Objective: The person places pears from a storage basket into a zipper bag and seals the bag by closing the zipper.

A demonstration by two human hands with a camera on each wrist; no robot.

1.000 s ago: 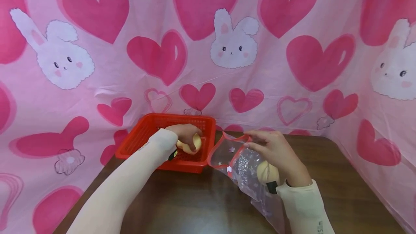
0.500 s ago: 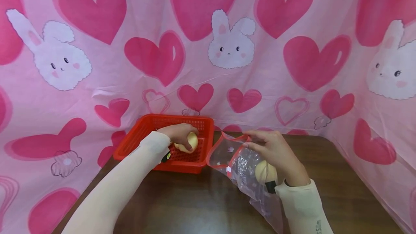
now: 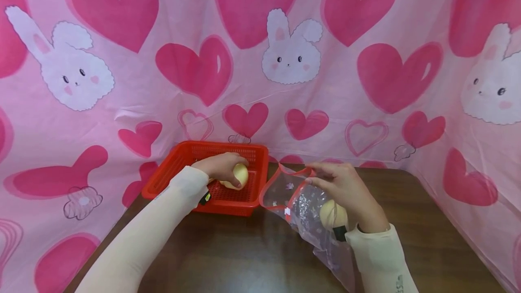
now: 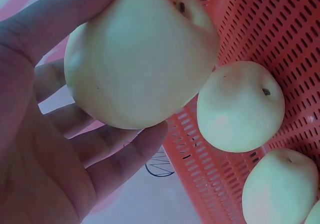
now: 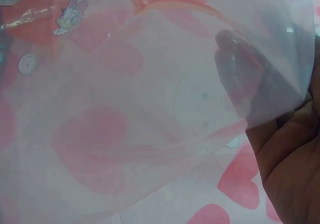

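Slightly leftward, since one second ago, the left-hand grip [image 3: 221, 166] has moved, together with the smooth pale-yellow round fruit [image 3: 241, 176] which it holds. This fruit is inside or just above the red perforated plastic basket [image 3: 238, 208]; its height I cannot judge well. Right of it, the right-hand grip [image 3: 346, 189] pinches the edge of the clear red-rimmed plastic bag [image 3: 305, 209], whose mouth faces left, toward the fruit, and whose long axis runs to lower right. The fruit shows no clear long axis; its stem hollow points to upper right in the left wrist view.

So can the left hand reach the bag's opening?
Probably yes: the left hand, gripping a yellow fruit, has only the red basket's rim to clear; the right hand holds the zip bag open.
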